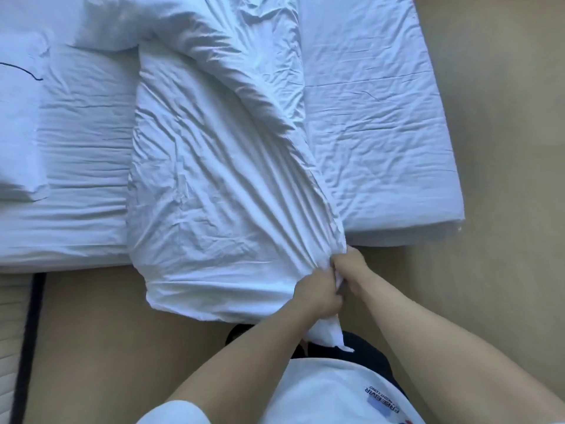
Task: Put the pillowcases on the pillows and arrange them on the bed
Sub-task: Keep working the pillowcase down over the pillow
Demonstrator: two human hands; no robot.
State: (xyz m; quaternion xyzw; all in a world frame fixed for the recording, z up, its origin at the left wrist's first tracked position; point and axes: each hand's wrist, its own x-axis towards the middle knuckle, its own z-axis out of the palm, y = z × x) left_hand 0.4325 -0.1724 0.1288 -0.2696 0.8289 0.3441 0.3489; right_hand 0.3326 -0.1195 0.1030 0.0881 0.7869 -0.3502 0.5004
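Note:
A long white pillowcase [214, 179] with a pillow inside lies across the bed [382, 133], its near end hanging over the bed's front edge. My left hand [318, 293] and my right hand [350, 266] are side by side, both shut on the bunched corner of the pillowcase at its near right end. A tail of white fabric hangs below my left hand. A second white pillow [104, 22] lies at the top left of the bed. The far end of the pillowcase is crumpled and folded over itself.
A folded white cloth [21, 117] with a dark line sits at the bed's left side. Tan floor [504, 270] runs along the right and front of the bed. A quilted mattress edge with a dark stripe [29, 347] stands at the lower left.

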